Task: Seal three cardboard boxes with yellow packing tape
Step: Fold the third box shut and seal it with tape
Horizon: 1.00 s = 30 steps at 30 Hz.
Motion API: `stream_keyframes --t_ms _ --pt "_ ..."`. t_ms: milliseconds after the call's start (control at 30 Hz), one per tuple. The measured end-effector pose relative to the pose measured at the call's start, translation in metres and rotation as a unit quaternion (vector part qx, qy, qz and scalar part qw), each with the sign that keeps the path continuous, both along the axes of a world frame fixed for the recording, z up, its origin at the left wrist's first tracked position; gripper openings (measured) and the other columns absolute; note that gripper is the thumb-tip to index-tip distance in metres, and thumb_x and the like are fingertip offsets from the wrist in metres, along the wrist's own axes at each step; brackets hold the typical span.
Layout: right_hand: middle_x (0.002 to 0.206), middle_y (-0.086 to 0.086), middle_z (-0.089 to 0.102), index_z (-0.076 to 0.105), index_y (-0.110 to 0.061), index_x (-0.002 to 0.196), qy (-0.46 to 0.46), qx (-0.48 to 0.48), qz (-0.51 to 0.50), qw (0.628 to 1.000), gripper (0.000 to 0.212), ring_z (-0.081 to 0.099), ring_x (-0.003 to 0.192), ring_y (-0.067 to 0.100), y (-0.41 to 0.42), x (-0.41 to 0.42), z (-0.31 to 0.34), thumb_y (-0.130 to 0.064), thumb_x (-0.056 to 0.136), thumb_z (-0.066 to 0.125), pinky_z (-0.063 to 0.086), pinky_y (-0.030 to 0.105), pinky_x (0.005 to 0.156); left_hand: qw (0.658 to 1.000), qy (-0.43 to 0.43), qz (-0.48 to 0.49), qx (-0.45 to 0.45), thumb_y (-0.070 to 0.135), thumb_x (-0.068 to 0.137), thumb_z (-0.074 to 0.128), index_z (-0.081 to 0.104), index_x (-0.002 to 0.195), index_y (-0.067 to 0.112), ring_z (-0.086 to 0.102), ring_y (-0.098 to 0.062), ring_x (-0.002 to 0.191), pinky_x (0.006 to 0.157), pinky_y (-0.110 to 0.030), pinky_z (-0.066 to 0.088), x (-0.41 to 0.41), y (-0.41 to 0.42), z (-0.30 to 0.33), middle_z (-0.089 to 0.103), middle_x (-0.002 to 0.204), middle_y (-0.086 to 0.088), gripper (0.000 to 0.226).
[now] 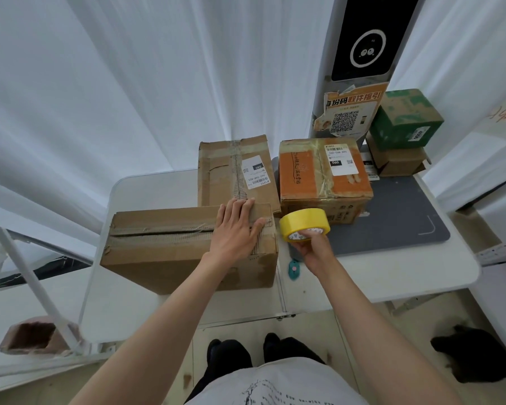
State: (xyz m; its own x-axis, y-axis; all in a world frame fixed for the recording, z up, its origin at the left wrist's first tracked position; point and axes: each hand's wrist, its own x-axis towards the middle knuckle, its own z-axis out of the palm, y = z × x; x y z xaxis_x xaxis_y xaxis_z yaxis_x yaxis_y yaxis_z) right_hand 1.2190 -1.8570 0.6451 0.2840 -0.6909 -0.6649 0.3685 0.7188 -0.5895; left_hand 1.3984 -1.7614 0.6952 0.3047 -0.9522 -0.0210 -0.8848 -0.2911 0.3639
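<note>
A long brown cardboard box point(170, 244) lies at the front left of the white table point(406, 276), its top seam gaping slightly. My left hand point(235, 229) rests flat on the right end of its top, fingers straight. My right hand point(310, 249) grips a roll of yellow packing tape point(303, 223) just right of that box, held above the table. Behind stand a second brown box point(216, 176) with a white label and an orange box point(304, 176) with clear tape and a label.
A small teal cutter point(294, 267) lies on the table under my right wrist. A grey mat point(392, 217) covers the table's right side. A green box point(405, 119) sits on a brown carton point(398, 162) at the back right, beside a kiosk post point(365, 39). White curtains surround the area.
</note>
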Motion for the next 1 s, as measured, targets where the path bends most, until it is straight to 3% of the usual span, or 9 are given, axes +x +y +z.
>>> stream_keyframes --t_ms 100,267,567,667,767,833,900,1000 --pt "0.103 0.014 0.067 0.058 -0.007 0.113 -0.058 0.046 -0.002 0.997 0.02 0.066 0.092 0.027 0.011 0.013 -0.018 0.005 0.099 0.05 0.062 0.031 0.061 1.0 0.001 -0.001 -0.001 0.056 0.104 0.026 0.026 0.151 0.023 0.019 -0.018 0.147 0.126 -0.04 0.0 0.001 -0.002 0.0 0.03 0.148 0.003 0.058" --pt "0.111 0.016 0.066 0.057 -0.006 0.125 -0.11 0.048 -0.01 0.993 0.028 0.065 0.096 0.026 0.017 0.029 -0.038 0.001 0.099 0.048 0.056 0.034 0.086 1.0 0.003 0.003 0.001 0.055 0.104 0.029 0.028 0.15 0.022 0.019 -0.018 0.147 0.126 -0.04 -0.001 0.001 -0.003 -0.001 0.032 0.147 0.002 0.056" --pt "0.104 0.016 0.066 0.057 -0.005 0.116 -0.111 0.051 -0.017 0.992 0.024 0.066 0.091 0.027 0.006 0.028 -0.043 0.007 0.099 0.045 0.063 0.031 0.068 1.0 0.005 0.007 -0.001 0.053 0.105 0.031 0.03 0.15 0.022 0.021 -0.019 0.147 0.127 -0.042 0.001 -0.001 -0.004 0.001 0.033 0.147 0.001 0.055" --pt "0.122 0.019 0.066 0.057 -0.006 0.126 -0.122 -0.007 0.034 0.992 0.026 0.068 0.106 0.029 0.011 0.019 -0.056 -0.004 0.101 0.055 0.061 0.033 0.086 1.0 0.006 0.006 0.002 0.054 0.105 0.03 0.029 0.149 0.022 0.02 -0.019 0.147 0.127 -0.043 0.001 -0.001 -0.004 0.001 0.032 0.147 0.002 0.054" --pt "0.139 0.017 0.061 0.047 -0.009 0.142 -0.116 -0.025 0.114 0.986 0.049 0.061 0.127 0.03 0.022 -0.004 -0.074 -0.024 0.099 0.063 0.053 0.038 0.101 1.0 0.002 0.004 -0.002 0.054 0.105 0.029 0.029 0.149 0.022 0.02 -0.019 0.147 0.127 -0.044 0.002 -0.002 -0.003 0.0 0.032 0.147 0.002 0.054" --pt "0.136 0.014 0.063 0.052 -0.011 0.138 -0.039 -0.025 0.158 0.986 0.043 0.064 0.122 0.028 0.032 -0.018 -0.084 -0.022 0.098 0.066 0.054 0.037 0.097 1.0 0.0 0.005 -0.005 0.053 0.105 0.03 0.03 0.149 0.022 0.021 -0.019 0.147 0.127 -0.043 0.001 -0.001 -0.003 -0.001 0.032 0.147 0.001 0.054" --pt "0.128 0.015 0.065 0.062 -0.013 0.126 0.126 -0.051 0.188 0.973 0.03 0.065 0.11 0.025 0.042 -0.023 -0.097 -0.013 0.096 0.068 0.056 0.033 0.087 1.0 -0.001 0.006 -0.005 0.053 0.106 0.031 0.03 0.149 0.022 0.021 -0.02 0.147 0.127 -0.043 0.001 0.0 -0.004 -0.001 0.032 0.148 0.001 0.053" --pt "0.125 0.02 0.061 0.068 -0.009 0.121 0.382 -0.169 0.215 0.883 0.03 0.061 0.112 0.035 0.045 -0.015 -0.119 -0.001 0.092 0.064 0.051 0.038 0.091 1.0 0.0 0.01 0.001 0.053 0.105 0.031 0.029 0.149 0.022 0.018 -0.02 0.149 0.127 -0.043 0.0 0.0 -0.005 0.0 0.032 0.149 0.001 0.054"
